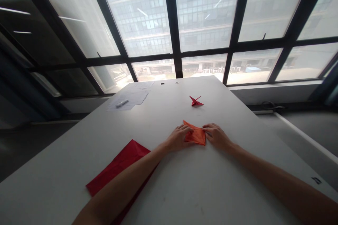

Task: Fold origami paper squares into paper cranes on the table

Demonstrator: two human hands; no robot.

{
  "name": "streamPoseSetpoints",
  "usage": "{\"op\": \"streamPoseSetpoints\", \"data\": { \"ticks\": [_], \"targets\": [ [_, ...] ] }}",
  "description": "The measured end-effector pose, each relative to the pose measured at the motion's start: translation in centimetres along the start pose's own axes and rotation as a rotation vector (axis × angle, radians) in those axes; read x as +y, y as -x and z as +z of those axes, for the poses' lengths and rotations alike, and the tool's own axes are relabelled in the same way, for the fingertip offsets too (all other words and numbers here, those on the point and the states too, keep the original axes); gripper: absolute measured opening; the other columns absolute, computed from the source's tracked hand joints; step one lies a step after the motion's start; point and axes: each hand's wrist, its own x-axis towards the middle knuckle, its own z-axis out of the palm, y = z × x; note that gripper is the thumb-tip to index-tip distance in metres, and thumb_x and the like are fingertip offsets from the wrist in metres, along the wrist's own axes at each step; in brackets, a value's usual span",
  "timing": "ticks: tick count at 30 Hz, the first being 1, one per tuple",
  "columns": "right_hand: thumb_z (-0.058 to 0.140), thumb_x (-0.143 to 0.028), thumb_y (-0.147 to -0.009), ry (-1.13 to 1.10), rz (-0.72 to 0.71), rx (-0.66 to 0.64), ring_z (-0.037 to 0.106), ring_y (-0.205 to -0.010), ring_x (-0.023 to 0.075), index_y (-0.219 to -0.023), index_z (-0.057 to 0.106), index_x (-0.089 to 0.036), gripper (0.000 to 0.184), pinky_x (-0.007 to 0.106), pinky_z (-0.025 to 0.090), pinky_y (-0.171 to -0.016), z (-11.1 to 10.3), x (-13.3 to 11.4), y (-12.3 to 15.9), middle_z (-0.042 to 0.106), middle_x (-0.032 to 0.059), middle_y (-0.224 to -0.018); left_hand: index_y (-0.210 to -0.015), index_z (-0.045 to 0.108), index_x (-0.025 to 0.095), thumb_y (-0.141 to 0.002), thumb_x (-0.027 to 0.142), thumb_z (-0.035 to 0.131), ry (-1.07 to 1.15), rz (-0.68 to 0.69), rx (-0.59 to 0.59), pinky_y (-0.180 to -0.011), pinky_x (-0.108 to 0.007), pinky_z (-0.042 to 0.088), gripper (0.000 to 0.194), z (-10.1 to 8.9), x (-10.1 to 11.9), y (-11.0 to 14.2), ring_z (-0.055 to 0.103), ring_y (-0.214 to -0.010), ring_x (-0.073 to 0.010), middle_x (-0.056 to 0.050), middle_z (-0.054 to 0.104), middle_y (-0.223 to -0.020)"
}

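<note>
A folded piece of orange paper (198,136) lies on the white table between my hands, one pointed corner sticking up at its far left. My left hand (180,138) grips its left side, fingers bent over the top and thumb along the near edge. At the right edge, my right hand (217,136) pinches the paper with curled fingers. Under and beside my left forearm is a larger red paper sheet (118,167), partly hidden by the arm. Beyond the hands sits a small red folded-paper crane (195,102).
White paper sheets (141,98) lie at the table's far left, with a whitish marker-like object (122,103) on them. The white table (169,190) reaches toward large windows. A dark small mark (316,180) shows near the right table edge.
</note>
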Motion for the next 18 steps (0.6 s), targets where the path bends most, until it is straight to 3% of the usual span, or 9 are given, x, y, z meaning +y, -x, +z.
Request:
{"op": "streamPoseSetpoints", "data": {
  "ticks": [4, 11, 15, 18],
  "targets": [
    [0.052, -0.018, -0.085, -0.027, 0.005, 0.019, 0.06, -0.104, 0.0243, -0.104, 0.073, -0.022, 0.028, 0.039, 0.044, -0.098, -0.2, -0.24, 0.01, 0.07, 0.0072, -0.107, -0.103, 0.06, 0.022, -0.078, 0.044, 0.07, -0.005, -0.023, 0.0, -0.092, -0.037, 0.044, 0.034, 0.09, -0.12, -0.07, 0.057, -0.101, -0.0238, -0.005, 0.065, -0.104],
    [0.051, -0.014, -0.083, -0.056, 0.009, 0.007, 0.06, -0.103, 0.0241, -0.105, 0.072, -0.023, 0.032, 0.038, 0.046, -0.095, -0.18, -0.16, 0.07, 0.069, 0.0072, -0.107, -0.103, 0.061, 0.023, -0.081, 0.046, 0.066, 0.018, 0.008, -0.016, -0.093, -0.036, 0.043, 0.032, -0.36, 0.3, -0.16, 0.058, -0.102, -0.0225, -0.006, 0.065, -0.106],
    [0.047, -0.007, -0.08, -0.057, 0.014, 0.005, 0.058, -0.107, 0.023, -0.108, 0.071, -0.023, 0.04, 0.037, 0.045, -0.098, 0.01, 0.08, 0.11, 0.067, 0.0069, -0.112, -0.102, 0.066, 0.024, -0.087, 0.047, 0.061, 0.011, 0.01, -0.01, -0.095, -0.035, 0.042, 0.028, -0.12, 0.0, -0.28, 0.058, -0.105, -0.0216, -0.005, 0.066, -0.109],
    [0.048, -0.013, -0.086, -0.031, 0.021, 0.035, 0.055, -0.111, 0.0236, -0.111, 0.071, -0.023, 0.035, 0.038, 0.044, -0.099, -0.16, -0.3, 0.22, 0.064, 0.0083, -0.116, -0.101, 0.071, 0.026, -0.09, 0.047, 0.058, -0.002, 0.055, -0.021, -0.096, -0.036, 0.042, 0.027, 0.14, -0.38, -0.3, 0.058, -0.105, -0.0219, -0.005, 0.067, -0.109]
  ]
}}
